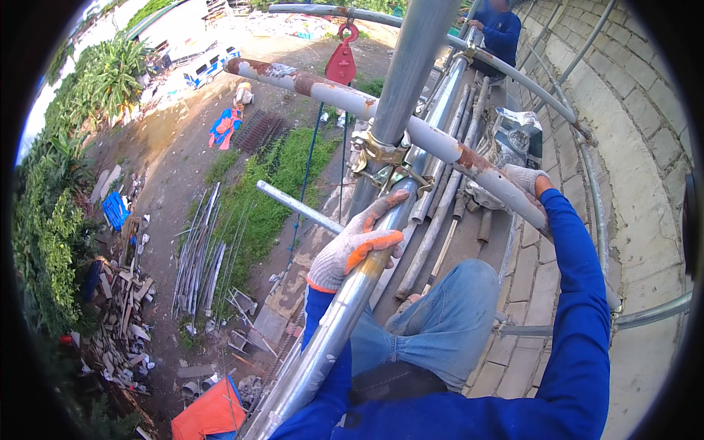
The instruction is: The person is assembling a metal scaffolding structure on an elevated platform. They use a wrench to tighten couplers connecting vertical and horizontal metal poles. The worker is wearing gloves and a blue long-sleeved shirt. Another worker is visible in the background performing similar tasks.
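My left hand (356, 253), in a white knit glove with orange patches, is closed over a shiny metal rail pipe (315, 359), one finger stretched along it toward a coupler. To the right, my gloved right hand (524, 180) grips the near end of a grey-white pipe with rust patches (433, 139); its fingers are partly hidden. That pipe slants up to the far left, passing across a thick upright pipe (418, 66). Metal scaffold couplers (381, 155) sit around the upright, just below the rusty pipe.
A red pulley block (341, 62) with dark ropes hangs beyond the rail. Loose pipes (440, 191) and a crumpled sack (513, 139) lie on the planks. A block wall (623, 110) rises at right. Farther along is another person (501, 33) in blue. The ground lies far below at left.
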Action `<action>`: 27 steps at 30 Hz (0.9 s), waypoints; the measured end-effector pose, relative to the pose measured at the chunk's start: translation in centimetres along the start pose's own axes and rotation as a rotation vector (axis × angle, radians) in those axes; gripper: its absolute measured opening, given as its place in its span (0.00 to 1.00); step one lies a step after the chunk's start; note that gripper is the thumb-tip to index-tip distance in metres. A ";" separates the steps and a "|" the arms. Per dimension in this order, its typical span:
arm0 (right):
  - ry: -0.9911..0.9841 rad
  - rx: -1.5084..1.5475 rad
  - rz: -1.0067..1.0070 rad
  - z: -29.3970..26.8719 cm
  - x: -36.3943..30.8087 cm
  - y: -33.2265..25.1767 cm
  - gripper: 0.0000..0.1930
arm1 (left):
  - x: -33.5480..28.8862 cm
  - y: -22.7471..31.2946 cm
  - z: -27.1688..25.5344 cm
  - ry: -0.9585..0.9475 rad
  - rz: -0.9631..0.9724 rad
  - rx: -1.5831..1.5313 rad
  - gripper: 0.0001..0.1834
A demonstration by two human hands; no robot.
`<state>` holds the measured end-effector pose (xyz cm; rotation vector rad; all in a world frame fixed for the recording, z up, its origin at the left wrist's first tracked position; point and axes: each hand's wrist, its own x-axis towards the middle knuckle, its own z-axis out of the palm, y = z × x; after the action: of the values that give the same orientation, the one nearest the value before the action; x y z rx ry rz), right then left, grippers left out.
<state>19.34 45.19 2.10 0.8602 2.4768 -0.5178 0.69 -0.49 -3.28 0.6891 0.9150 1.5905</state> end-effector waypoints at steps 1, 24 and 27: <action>0.032 -0.118 -0.090 -0.1 0.1 -0.3 0.16 | 0.1 -0.1 0.0 -0.002 0.005 -0.010 0.46; 0.192 1.769 -0.460 18.6 -11.7 -18.2 0.22 | 3.4 -1.7 -3.0 0.598 0.264 0.002 0.58; 0.172 1.792 -0.454 19.3 -10.0 -18.0 0.22 | 5.4 -1.8 -4.0 0.640 0.320 0.042 0.39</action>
<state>20.38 17.84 -4.91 0.7434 1.7201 -3.0236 -2.78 4.19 -7.14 0.3596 1.3496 2.1408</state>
